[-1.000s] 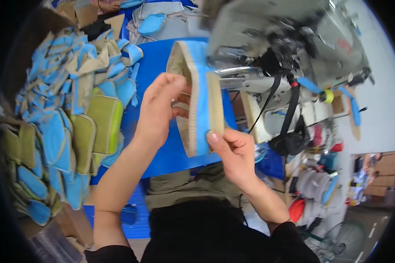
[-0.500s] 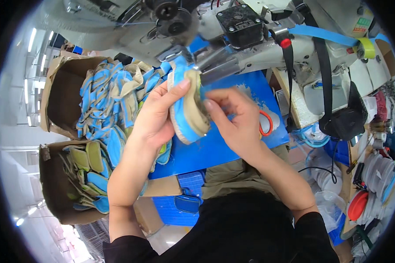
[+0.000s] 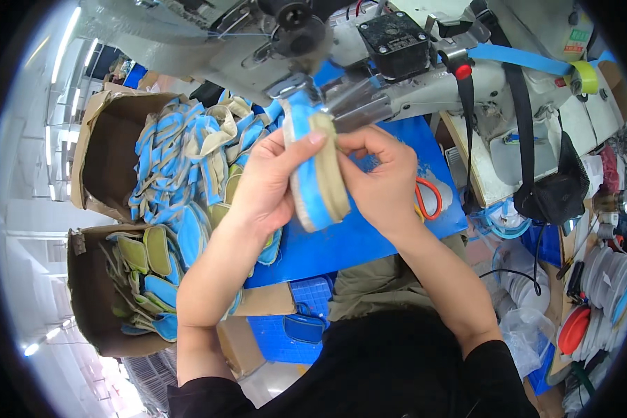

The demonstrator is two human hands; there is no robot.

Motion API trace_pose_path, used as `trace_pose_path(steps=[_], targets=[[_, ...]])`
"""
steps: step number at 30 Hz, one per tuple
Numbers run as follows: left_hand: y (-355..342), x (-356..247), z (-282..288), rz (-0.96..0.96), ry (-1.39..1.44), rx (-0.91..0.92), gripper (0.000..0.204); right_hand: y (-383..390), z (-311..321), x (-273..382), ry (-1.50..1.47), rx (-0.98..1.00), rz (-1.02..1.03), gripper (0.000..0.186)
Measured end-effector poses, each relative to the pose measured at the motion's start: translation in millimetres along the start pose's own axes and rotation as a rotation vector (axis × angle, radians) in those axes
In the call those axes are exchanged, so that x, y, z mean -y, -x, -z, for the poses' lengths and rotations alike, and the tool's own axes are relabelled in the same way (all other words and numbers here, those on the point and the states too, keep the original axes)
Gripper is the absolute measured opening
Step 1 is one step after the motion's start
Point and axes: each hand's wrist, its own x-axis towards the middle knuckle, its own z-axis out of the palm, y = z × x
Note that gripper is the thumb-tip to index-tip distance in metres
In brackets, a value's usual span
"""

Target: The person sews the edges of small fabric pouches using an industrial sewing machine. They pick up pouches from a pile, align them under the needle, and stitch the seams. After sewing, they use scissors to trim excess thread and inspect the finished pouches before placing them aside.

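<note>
My left hand [image 3: 272, 181] grips a curved blue and beige fabric band [image 3: 315, 195], thumb on its face. My right hand [image 3: 383, 177] has its fingers bent at the band’s right edge, seemingly pinching it, partly hidden. The band’s upper end is up against the metal presser area of a sewing machine [image 3: 289, 87]. Under the hands is a blue work surface [image 3: 299, 251], with red-orange handled scissors [image 3: 439, 198] to the right of my right hand.
Blue and beige fabric pieces [image 3: 174, 153] heap at left beside one cardboard box [image 3: 90, 160] and another box [image 3: 83, 279] holding green and blue pieces. A black strap and pouch [image 3: 543, 198] hang right. White reels [image 3: 599, 292] and a red disc [image 3: 571, 327] are lower right.
Since a second ago, my view has swung and the band has come up to the machine. In the last half second, my right hand has shifted slightly up against the band’s edge.
</note>
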Motion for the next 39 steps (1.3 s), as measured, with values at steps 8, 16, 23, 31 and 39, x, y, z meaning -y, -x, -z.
trace_pose_path(steps=[8, 16, 23, 31, 39], targets=[[-5, 5, 1, -0.051, -0.049, 0.037, 0.022, 2, 1, -2, -0.042, -0.005, -0.034, 0.01], [-17, -3, 3, -0.026, -0.069, 0.023, 0.022, -6, -7, 1, -0.052, -0.035, -0.088, 0.01], [-18, -4, 6, -0.08, -0.126, 0.037, 0.023, -6, -9, -2, -0.044, -0.073, -0.037, 0.014], [-18, 0, 15, -0.043, -0.056, 0.035, 0.024, 2, -5, -14, 0.094, -0.057, 0.217, 0.023], [-21, 14, 10, -0.362, -0.291, 0.005, 0.025, 1, -2, -17, 0.06, -0.011, 0.176, 0.023]])
